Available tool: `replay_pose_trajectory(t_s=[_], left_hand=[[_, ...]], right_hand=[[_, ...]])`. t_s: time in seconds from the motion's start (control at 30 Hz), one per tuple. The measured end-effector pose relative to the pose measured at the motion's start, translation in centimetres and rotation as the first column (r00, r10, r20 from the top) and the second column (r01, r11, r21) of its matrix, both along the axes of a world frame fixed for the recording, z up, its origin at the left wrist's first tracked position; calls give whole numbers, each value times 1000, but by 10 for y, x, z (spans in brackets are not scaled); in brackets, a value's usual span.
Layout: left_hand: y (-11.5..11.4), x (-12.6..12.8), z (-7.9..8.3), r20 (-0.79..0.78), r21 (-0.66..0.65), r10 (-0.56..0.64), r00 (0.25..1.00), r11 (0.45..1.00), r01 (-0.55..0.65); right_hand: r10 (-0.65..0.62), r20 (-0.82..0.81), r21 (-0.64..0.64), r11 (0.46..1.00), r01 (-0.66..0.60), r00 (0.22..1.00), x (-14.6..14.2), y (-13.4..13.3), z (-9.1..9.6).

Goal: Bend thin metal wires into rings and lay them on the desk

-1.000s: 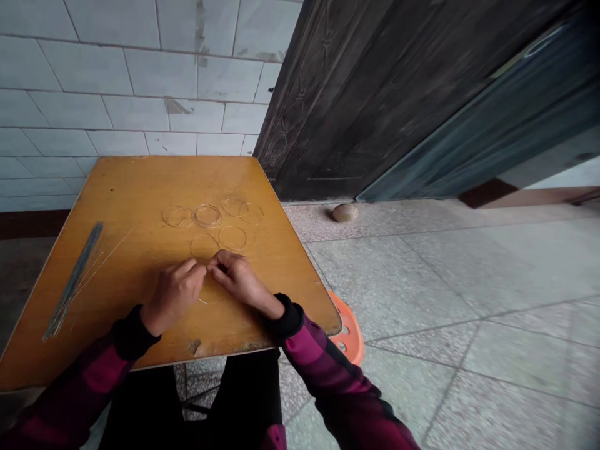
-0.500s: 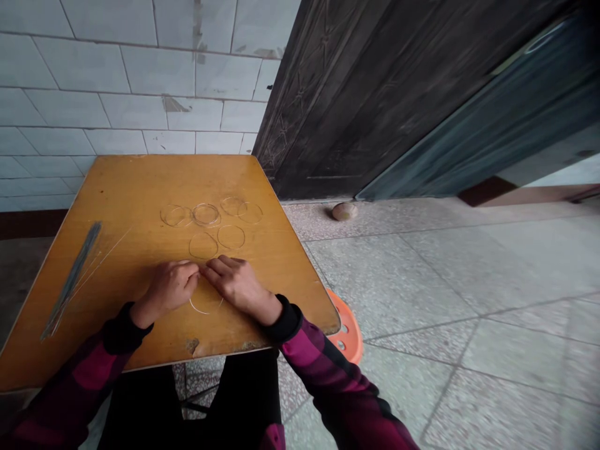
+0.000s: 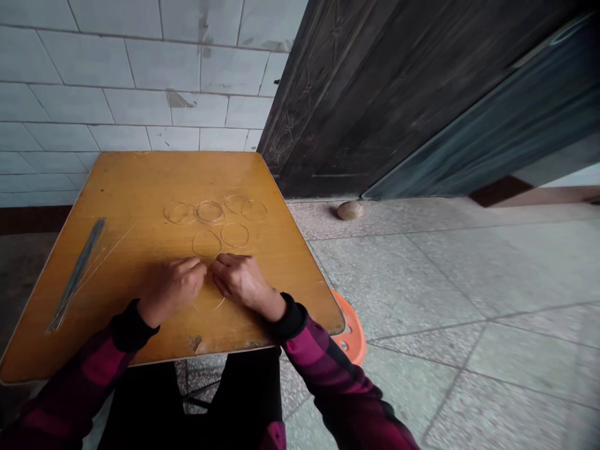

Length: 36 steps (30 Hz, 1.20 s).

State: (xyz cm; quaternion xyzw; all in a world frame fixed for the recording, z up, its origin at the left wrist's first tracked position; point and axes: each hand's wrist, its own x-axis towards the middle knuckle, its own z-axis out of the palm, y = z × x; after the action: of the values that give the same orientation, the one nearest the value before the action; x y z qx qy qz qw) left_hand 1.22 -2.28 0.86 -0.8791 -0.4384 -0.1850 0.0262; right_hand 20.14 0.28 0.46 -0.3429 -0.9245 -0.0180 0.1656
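My left hand and my right hand are close together near the front of the wooden table, fingers pinched. Between them is a thin wire, bent into a curve that hangs below both hands. Its ends are hidden by my fingers. Just beyond the hands lie two single wire rings, a left one and a right one. Farther back is a stack of wire rings, with more overlapping rings on either side.
A bundle of straight grey wires lies at the table's left, with a few loose wires beside it. An orange stool shows past the right edge. A tiled wall stands behind, and a roundish object sits on the floor.
My hands have drawn slightly apart, and the left one is somewhat blurred. The hanging wire curve has shifted a little. The whole view has moved slightly.
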Motion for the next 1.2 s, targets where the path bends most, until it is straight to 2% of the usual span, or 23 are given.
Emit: replay_pose_trajectory(t_s=[0.27,0.33,0.4,0.43,0.5,0.57,0.6,0.63,0.67,0.73,0.83,0.9,1.03,1.2], left_hand=[[3,2,-6,96,7,4,995,1000,-5],[4,2,-5,163,-65,43,986,997,-32],[7,2,-5,327,-234,100,940,972,-22],[8,1,-5,443,-345,143,885,938,21],[11,0,-8,673,-530,261,692,823,205],[12,0,-12,807,-561,358,470,712,422],[12,1,-16,843,-532,372,389,687,496],[12,2,-19,868,-495,357,346,679,542],[12,2,-22,883,-467,328,335,674,572],[13,1,-26,893,-445,272,358,645,621],[14,-4,-28,893,-447,224,391,549,706],[15,-7,-27,890,-453,209,405,506,734],[15,-10,-27,891,-453,247,380,473,755],[13,-4,-25,882,-460,307,356,407,789]], right_hand=[[16,-24,59,998,-14,1000,-5,-5,-2],[16,-50,61,998,-13,999,-6,-5,-3],[12,-98,55,998,-6,995,-4,-3,-2],[-1,-132,53,999,8,991,-2,-1,-1],[-58,-225,35,997,68,973,2,5,1],[-140,-336,-17,990,143,931,6,10,2],[-179,-387,-51,984,172,905,8,13,2],[-200,-429,-86,980,181,881,9,14,2],[-205,-463,-115,979,171,862,9,15,2],[-184,-507,-158,980,119,842,9,14,3],[-145,-550,-208,977,33,823,7,11,5],[-139,-576,-232,973,2,806,5,10,6],[-103,-604,-221,974,-42,790,3,7,6],[-76,-565,-167,986,-24,822,3,6,4]])
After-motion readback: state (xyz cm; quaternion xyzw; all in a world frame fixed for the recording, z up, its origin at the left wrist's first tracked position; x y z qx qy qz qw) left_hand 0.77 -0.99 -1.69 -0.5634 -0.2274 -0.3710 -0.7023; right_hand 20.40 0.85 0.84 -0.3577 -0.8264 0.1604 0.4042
